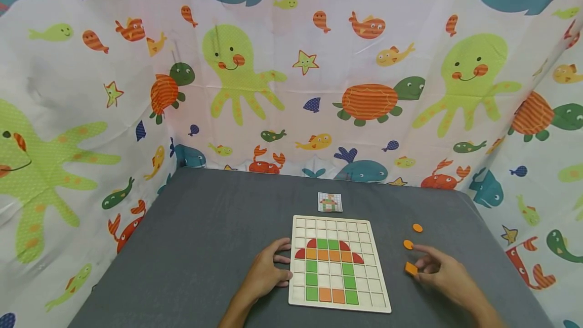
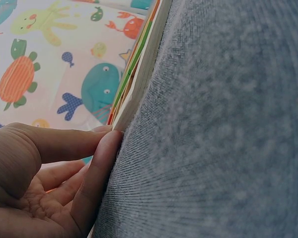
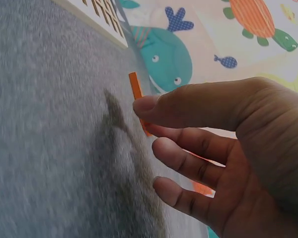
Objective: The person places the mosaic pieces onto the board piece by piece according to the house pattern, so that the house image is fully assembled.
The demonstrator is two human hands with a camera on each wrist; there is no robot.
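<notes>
A pale wooden grid board (image 1: 334, 223) lies on the grey table, with red, green and orange pieces set in its cells. At its left edge rests my left hand (image 1: 267, 271), fingertips and thumb touching the rim; in the left wrist view the thumb and a finger meet the board's side (image 2: 131, 99). Right of the board, my right hand (image 1: 444, 272) pinches an orange square tile (image 1: 411, 268), seen edge-on between thumb and finger in the right wrist view (image 3: 135, 85). Its index fingertip reaches beside an orange round piece (image 1: 408, 244).
Another orange round piece (image 1: 417, 228) lies farther back on the table. Behind the board lies a small printed pattern card (image 1: 330, 202). A cloth printed with sea animals (image 1: 291, 85) hangs at the back and both sides of the grey table (image 1: 218, 227).
</notes>
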